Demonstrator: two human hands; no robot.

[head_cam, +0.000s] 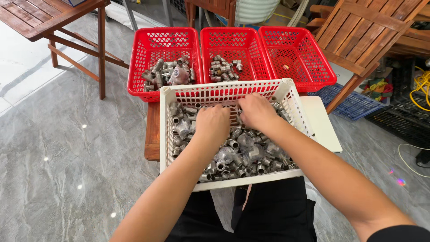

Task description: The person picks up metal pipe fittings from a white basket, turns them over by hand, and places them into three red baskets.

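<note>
Digging through a white plastic basket (179, 96) full of small metal pipe fittings (244, 154), both hands are buried in the far end of the pile. The left hand (212, 123) is curled knuckles-up with its fingers tucked into the fittings, and the right hand (256, 111) is bent down just beside it near the basket's back wall; can't tell what either one is actually pinching, since the fingertips are hidden. The basket sits on a low wooden worktop (152, 130), with a white board (323, 123) poking out on the right. Behind it are three red baskets in a row: the left red basket (139, 67) and the middle red basket (224, 42) hold more fittings, while the right red basket (298, 56) looks bare. The floor (71, 152) is glossy grey marble-look tile, with a folding wooden table (40, 20) top left, a wooden chair (363, 36) top right and a blue crate (354, 105) under it.
</note>
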